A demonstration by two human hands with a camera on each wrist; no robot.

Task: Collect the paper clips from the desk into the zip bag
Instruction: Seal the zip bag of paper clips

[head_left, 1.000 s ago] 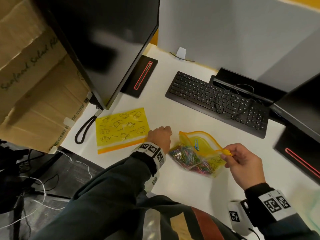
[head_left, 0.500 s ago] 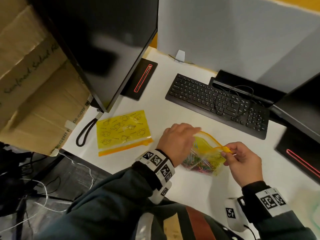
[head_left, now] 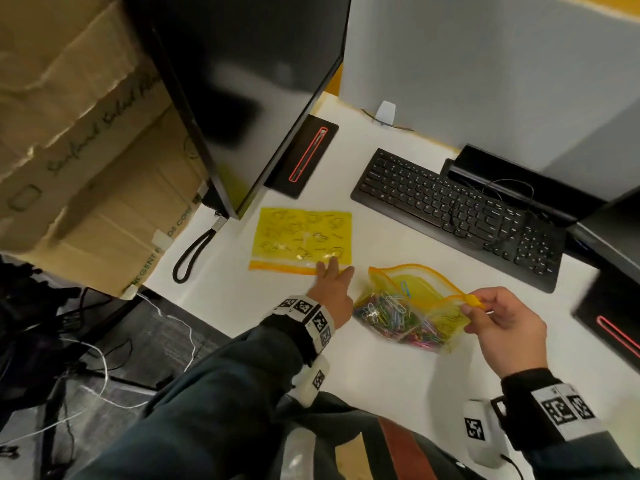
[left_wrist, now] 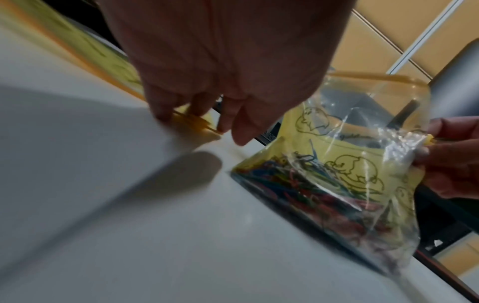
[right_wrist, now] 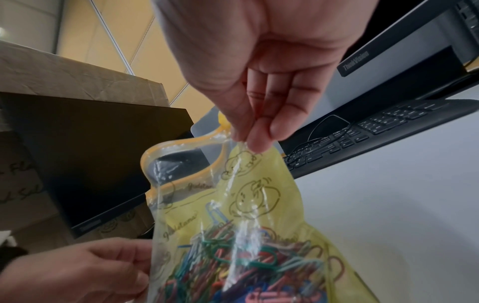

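The yellow zip bag (head_left: 419, 289) stands with its mouth open on the white desk (head_left: 381, 368), its lower half full of coloured paper clips (head_left: 391, 313). My right hand (head_left: 467, 308) pinches its top corner beside the yellow slider (head_left: 472, 300) and holds it up. The right wrist view shows thumb and fingers of the right hand (right_wrist: 249, 141) pinching the bag (right_wrist: 259, 205) above the clips (right_wrist: 233, 266). My left hand (head_left: 334, 271) is left of the bag with fingers stretched out. Its fingertips (left_wrist: 160, 114) touch the orange corner of a second, flat yellow bag (head_left: 301, 237).
A black keyboard (head_left: 450, 209) lies behind the bags. A monitor (head_left: 242, 81) on a black base (head_left: 304, 157) stands at the back left, with a cardboard box (head_left: 86, 133) beyond it. Another base (head_left: 613, 323) sits at the right. A black cable loop (head_left: 190, 258) hangs off the desk's left edge.
My left hand went from beside the bag to its mouth, then swung away left onto the flat bag's corner. The right hand kept its pinch on the bag's corner.
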